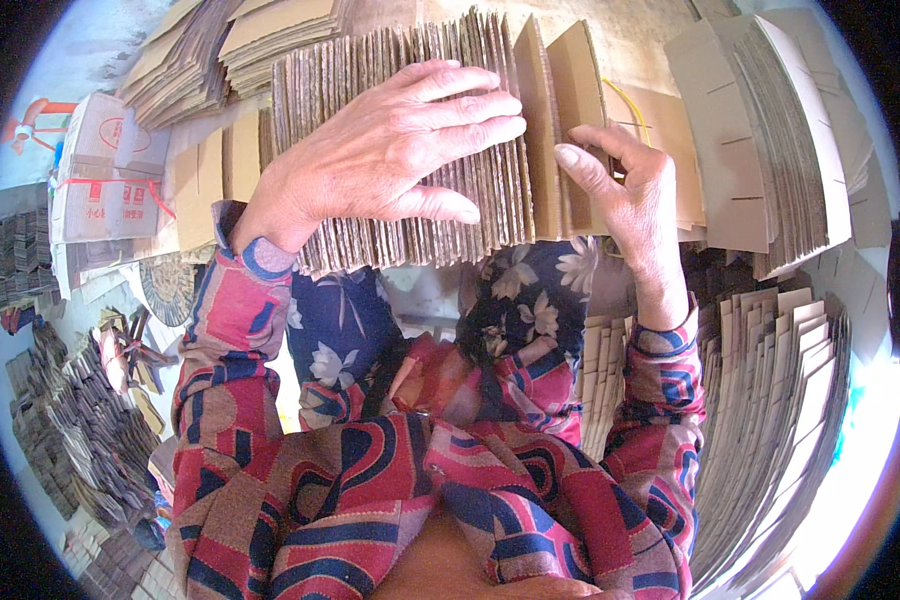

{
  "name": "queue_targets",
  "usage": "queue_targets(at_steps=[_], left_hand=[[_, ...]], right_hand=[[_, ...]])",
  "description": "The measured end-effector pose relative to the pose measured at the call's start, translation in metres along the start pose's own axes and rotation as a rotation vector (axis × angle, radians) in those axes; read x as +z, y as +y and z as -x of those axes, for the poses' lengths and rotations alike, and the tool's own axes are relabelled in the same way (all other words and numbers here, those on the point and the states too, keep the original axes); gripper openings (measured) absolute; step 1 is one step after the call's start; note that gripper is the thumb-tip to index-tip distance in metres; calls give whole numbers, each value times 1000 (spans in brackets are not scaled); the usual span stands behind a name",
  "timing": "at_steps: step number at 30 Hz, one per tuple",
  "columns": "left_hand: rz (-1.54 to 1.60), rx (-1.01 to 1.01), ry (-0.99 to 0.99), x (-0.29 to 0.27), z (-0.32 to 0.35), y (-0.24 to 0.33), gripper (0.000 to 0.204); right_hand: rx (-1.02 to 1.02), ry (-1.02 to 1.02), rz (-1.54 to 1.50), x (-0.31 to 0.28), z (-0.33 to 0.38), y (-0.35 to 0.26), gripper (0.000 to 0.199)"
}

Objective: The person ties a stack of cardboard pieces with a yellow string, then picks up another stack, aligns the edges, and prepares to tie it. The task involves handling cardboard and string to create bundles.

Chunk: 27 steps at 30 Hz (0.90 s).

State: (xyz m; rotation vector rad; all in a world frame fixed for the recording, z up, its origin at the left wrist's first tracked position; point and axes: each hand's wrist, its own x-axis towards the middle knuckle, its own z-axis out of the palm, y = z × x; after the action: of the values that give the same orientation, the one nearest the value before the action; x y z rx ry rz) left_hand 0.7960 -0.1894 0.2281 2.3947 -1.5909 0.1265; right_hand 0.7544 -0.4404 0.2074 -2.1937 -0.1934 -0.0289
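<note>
A person looks down at a row of upright corrugated cardboard sheets packed edge-up, resting over their lap in the middle of the scene. The left hand lies open and flat across the tops of the sheets, fingers spread and pointing right. The right hand sits at the row's right end, fingers curled behind the last few sheets and thumb in front, pinching them apart from the rest. A thin yellow cord loops just beyond that hand. On the far left stands a stack of white cartons with red printing (too small to read). More slotted cardboard stacks fan out on the right and bundles lie at the near left. The fisheye rim cuts off the outer stacks, and the person's patterned red and blue sleeves hide whatever supports the row.
</note>
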Motion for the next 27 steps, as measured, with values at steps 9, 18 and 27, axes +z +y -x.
queue_targets(at_steps=[9, 18, 27], left_hand=[[-6, -1, 11, 0, 2, 0, 80], [-11, -10, 0, -1, 3, 1, 79], [6, -9, 10, 1, 5, -1, 78]], right_hand=[[-40, 42, -24, 3, 0, 11, 43], [-46, 43, -26, 5, -1, 14, 44], [-13, 28, -105, 5, 0, 10, 41]])
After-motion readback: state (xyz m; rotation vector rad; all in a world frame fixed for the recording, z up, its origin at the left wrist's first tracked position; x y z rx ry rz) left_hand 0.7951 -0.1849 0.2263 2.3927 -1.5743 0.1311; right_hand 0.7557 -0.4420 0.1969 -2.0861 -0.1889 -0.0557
